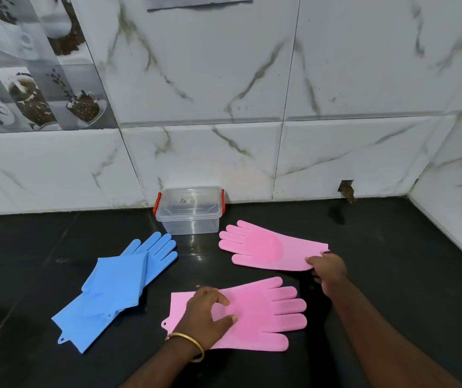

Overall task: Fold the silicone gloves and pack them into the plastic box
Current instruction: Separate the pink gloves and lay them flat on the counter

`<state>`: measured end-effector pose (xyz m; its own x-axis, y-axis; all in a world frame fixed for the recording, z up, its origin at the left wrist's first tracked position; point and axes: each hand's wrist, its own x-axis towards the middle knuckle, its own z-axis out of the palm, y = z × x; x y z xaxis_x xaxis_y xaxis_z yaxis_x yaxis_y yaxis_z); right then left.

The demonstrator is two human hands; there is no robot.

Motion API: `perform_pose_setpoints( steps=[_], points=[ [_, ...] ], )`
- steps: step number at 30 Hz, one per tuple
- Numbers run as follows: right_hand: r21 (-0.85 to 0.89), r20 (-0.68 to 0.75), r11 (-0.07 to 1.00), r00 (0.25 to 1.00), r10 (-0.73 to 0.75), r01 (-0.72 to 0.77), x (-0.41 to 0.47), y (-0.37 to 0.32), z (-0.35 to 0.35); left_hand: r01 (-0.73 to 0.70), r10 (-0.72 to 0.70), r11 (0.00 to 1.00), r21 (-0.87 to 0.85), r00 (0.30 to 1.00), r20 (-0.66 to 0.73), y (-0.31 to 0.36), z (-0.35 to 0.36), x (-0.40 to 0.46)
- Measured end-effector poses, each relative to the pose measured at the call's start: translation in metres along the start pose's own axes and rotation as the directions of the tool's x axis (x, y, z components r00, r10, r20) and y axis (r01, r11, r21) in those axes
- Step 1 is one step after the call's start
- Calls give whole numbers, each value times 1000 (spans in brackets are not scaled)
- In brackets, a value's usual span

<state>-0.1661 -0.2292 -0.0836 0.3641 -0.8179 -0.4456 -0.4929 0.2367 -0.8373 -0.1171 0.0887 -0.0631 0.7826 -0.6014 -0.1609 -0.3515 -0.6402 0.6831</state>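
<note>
Left hand (207,315) flat on near pink glove (255,315), grip wide, right hand (326,268) grip pinching far pink glove (269,247) cuff, near tabletop's back edge

Black counter (364,289): gloves (263,249), plastic box (189,217).

Even, fairly bright light falls from above. The glossy black counter (392,275) throws pale glare patches below the clear box (190,211). Shadows are soft and short. Wall tile (224,79) lines bow outward near the edges; focus is slightly soft throughout.
</note>
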Motion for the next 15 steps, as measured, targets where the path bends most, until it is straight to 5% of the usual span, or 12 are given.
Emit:
perform_pose_setpoints(
  steps=[3,8,12,15],
  points=[
    [152,10,980,992,-128,125,-2,-18,5,-53,56,997,-58,997,49,33,-1,18],
    [79,32,909,910,-413,410,-26,-52,12,-48,56,935,-352,998,12,123,-14,74],
    [21,113,822,816,-567,569,-41,-62,18,-210,228,944,-256,973,44,190,-25,122],
    [-24,138,771,766,-628,636,-48,-60,17,-32,82,981,-191,963,258,220,-23,148]
  ],
)
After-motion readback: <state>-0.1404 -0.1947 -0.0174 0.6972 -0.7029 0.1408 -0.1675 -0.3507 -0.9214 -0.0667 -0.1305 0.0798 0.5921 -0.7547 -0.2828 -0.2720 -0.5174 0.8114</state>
